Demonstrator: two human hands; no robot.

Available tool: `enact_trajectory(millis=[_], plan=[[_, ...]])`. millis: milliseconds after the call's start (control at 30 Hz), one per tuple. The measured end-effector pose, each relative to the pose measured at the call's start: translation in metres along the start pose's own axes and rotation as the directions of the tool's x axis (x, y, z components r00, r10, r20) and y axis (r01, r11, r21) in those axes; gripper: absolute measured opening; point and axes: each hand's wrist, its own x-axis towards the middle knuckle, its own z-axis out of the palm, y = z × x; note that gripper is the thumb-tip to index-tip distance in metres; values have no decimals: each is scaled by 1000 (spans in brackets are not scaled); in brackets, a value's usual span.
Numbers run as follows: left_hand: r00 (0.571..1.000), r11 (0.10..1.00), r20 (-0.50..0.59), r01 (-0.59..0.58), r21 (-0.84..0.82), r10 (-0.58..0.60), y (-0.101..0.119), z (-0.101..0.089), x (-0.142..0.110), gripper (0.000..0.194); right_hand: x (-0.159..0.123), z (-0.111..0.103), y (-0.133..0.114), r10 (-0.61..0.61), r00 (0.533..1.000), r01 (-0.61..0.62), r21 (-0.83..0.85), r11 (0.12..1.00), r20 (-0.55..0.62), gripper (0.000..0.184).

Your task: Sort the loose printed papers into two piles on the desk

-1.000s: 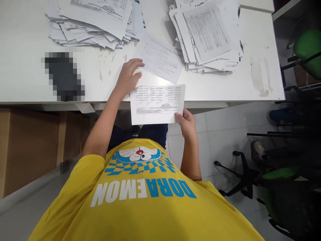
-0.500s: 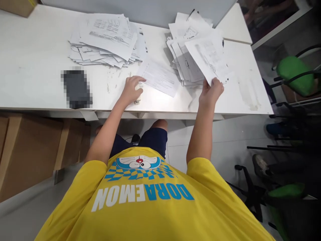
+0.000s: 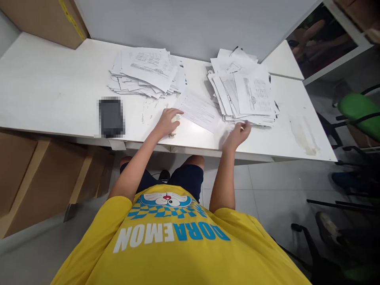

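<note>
My left hand (image 3: 166, 123) rests on the white desk (image 3: 44, 95), its fingers curled over a small pale object whose lower end shows under the palm. The fingertips touch the near corner of a single printed sheet (image 3: 199, 111) lying flat. My right hand (image 3: 237, 134) hovers just above the desk near its front edge, fingers loosely apart and holding nothing. It is a little short of the right paper pile (image 3: 247, 95), whose top sheet is a stamped form.
A second, messy paper pile (image 3: 147, 73) lies at the back centre-left. A dark phone (image 3: 111, 116) sits left of my left hand. A cardboard box (image 3: 44, 19) stands at the far left corner. Green office chairs (image 3: 359, 114) are at the right.
My right hand carried the stamped sheet from the desk's front edge up onto the right pile, let it go and drew back. My left hand stayed put.
</note>
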Motion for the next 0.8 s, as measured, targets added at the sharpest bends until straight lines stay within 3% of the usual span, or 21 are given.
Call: enact_trajectory(millis=[33, 100, 200, 333, 433, 533, 633, 733, 800], plan=[[1000, 1000, 2, 5, -4, -5, 1, 0, 0, 45, -7, 5, -6, -31, 999, 32, -80, 996, 21, 63], [1000, 1000, 6, 16, -7, -16, 2, -1, -1, 45, -19, 15, -17, -102, 977, 151, -267, 952, 188, 65], [1000, 1000, 0, 20, -10, -20, 3, -2, -2, 47, -34, 17, -28, -123, 854, 367, -419, 831, 505, 67], [999, 1000, -24, -24, 9, 24, 0, -1, -1, 44, -48, -2, -33, -136, 756, 494, -420, 762, 641, 65], [996, 999, -78, -28, 44, 32, -4, 0, 1, 41, -63, -19, -36, -146, 737, 519, -414, 748, 659, 64], [995, 999, -96, 15, 31, -12, -3, 1, 1, 41, -85, -29, -39, -153, 774, 492, -433, 755, 615, 61], [1000, 999, -3, -20, 35, 20, 1, 0, -2, 44, -113, -34, -40, -178, 850, 400, -387, 831, 495, 55], [994, 996, 80, -73, 47, 69, 6, -2, -4, 46, -137, -33, -40, -104, 982, 140, -245, 959, 156, 53], [987, 993, 129, -100, 55, 92, 8, -3, -5, 47, -147, -27, -41, 103, 993, -105, -32, 994, -62, 58]])
